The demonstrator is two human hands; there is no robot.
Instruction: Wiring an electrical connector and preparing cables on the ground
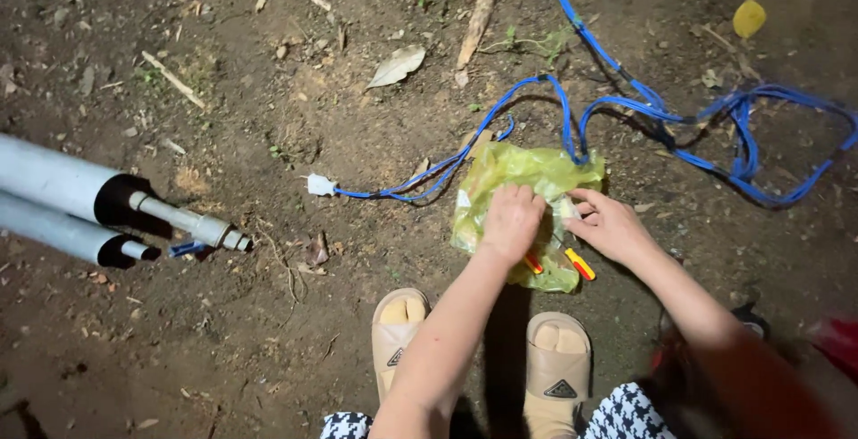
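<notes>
A crumpled yellow plastic bag [518,175] lies on the bare soil in front of my feet. My left hand [511,222] rests on the bag with its fingers curled down onto the plastic. To its right, my right hand [609,223] pinches the bag's edge. Two tools with red and yellow handles [579,264] poke out from under the bag near my hands. A long blue cable [626,104] loops across the ground behind the bag and ends in a small white connector [320,185] at the left.
Two grey plastic pipes [54,198] with narrower fittings [192,223] jut in from the left. My feet wear tan slides [559,363]. Dry leaves, a stick [483,10] and a yellow leaf [749,17] lie on the dirt. Something red [840,341] shows at the right edge.
</notes>
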